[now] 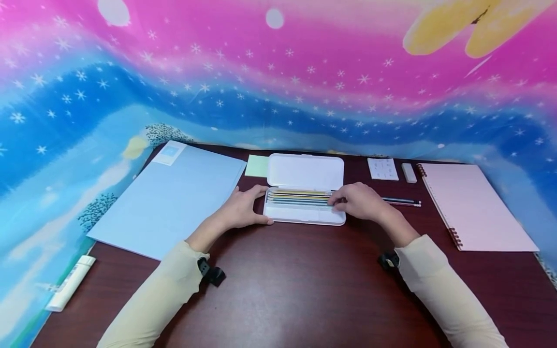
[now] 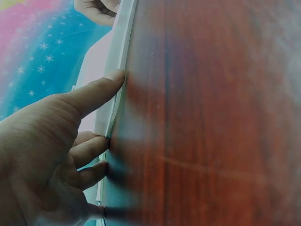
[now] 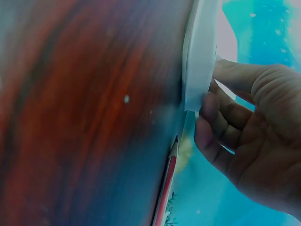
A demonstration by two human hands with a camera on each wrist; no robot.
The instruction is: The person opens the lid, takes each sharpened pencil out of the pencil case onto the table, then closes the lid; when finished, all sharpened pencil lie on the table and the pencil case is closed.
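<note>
A white pencil case (image 1: 304, 215) lies with its lid (image 1: 305, 170) raised back. Several pencils (image 1: 296, 197) lie lengthwise in its tray, some yellow, some teal. My left hand (image 1: 239, 208) grips the case's left end, thumb at the front edge and fingers by the far side. In the left wrist view, the left thumb (image 2: 96, 94) lies along the case wall. My right hand (image 1: 359, 200) reaches over the right end, curled fingers pinching at the pencil ends, which it hides. Past it, a dark pencil (image 1: 402, 199) and a red-sided pencil (image 3: 165, 186) lie on the table.
A blue folder (image 1: 174, 198) lies to the left, a glue stick (image 1: 71, 282) at the table's left edge. Green sticky notes (image 1: 256, 166) sit beside the lid. At right are a small white pad (image 1: 383, 169), an eraser (image 1: 409, 172) and a pink spiral notebook (image 1: 476, 208).
</note>
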